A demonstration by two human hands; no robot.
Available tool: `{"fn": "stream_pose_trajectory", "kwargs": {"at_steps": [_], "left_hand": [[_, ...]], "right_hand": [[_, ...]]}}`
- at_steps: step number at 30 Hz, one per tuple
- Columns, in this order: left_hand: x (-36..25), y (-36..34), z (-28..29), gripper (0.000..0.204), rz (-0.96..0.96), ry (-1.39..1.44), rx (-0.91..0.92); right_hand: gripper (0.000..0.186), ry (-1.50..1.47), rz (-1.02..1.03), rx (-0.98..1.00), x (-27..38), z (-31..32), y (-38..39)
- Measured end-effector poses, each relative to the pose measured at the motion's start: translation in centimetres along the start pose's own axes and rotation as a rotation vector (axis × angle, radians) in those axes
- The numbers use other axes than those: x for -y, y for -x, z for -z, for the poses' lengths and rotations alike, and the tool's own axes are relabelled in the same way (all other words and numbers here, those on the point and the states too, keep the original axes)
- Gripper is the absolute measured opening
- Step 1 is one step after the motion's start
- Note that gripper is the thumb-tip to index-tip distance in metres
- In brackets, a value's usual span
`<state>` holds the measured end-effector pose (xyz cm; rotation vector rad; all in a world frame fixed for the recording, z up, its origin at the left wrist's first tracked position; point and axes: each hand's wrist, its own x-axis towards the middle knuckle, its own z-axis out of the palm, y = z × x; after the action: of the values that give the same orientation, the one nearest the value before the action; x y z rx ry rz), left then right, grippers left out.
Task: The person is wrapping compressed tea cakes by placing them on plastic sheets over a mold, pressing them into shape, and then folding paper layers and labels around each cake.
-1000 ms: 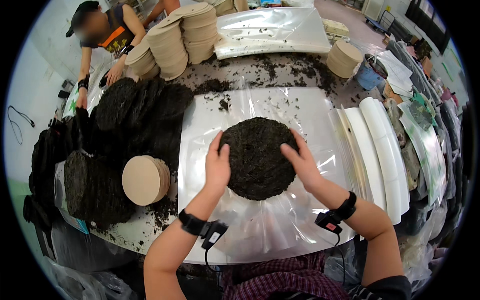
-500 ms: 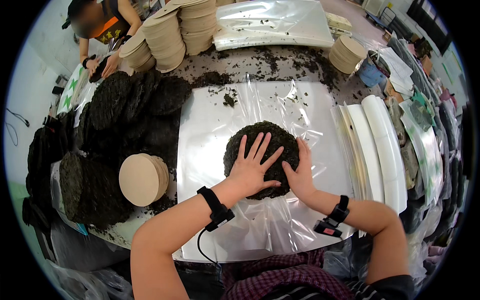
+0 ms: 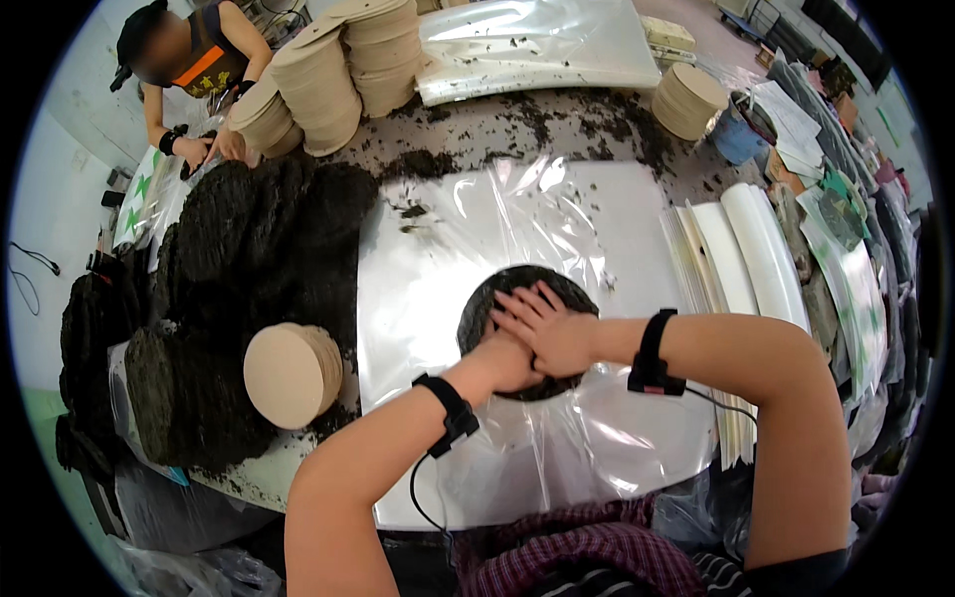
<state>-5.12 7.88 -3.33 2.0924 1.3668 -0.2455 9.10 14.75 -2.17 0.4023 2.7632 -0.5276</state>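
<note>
Under both my hands lies a round dark disc (image 3: 481, 306) that looks like dried seaweed. Its edge is smoother than the ragged rounds at left, and I cannot tell whether clear film covers it. My left hand (image 3: 505, 360) rests flat on the disc, part of it hidden. Across it lies my right hand (image 3: 550, 328), fingers outstretched and pressing down. Neither hand grips anything. The disc sits on shiny clear plastic film (image 3: 428, 408) spread over a pale board. Loose dark flakes (image 3: 410, 211) lie near the film's far left corner.
At left stand several dark seaweed rounds (image 3: 194, 398) and a stack of beige discs (image 3: 285, 376). More beige disc stacks (image 3: 316, 95) rise at the back. Plastic sheets (image 3: 537, 50) lie beyond; rolled sheets (image 3: 761, 254) and a blue tub (image 3: 738, 139) are right. A co-worker (image 3: 204, 60) works far left.
The disc has shifted slightly right and nearer me, and its edge now looks smoother. My right hand has moved left onto my left hand. The loose flakes have moved left.
</note>
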Motion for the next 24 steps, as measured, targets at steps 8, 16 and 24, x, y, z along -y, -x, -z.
{"fn": "stream_pose_trajectory", "kwargs": {"at_steps": [8,16,24], "left_hand": [[-3.6,4.1,-7.3,0.042,-0.111,0.189,-0.934],[-10.5,10.1,-11.8,0.030,-0.064,0.441,-0.619],[-14.8,20.0,-22.5,0.059,-0.073,0.372,-1.079]], "right_hand": [[0.057,-0.425,0.063,-0.656,9.5,-2.2,12.0],[0.033,-0.032,-0.132,-0.758,11.2,-10.9,24.1],[0.099,-0.259,-0.120,-0.500,6.5,-20.8,24.8]]}}
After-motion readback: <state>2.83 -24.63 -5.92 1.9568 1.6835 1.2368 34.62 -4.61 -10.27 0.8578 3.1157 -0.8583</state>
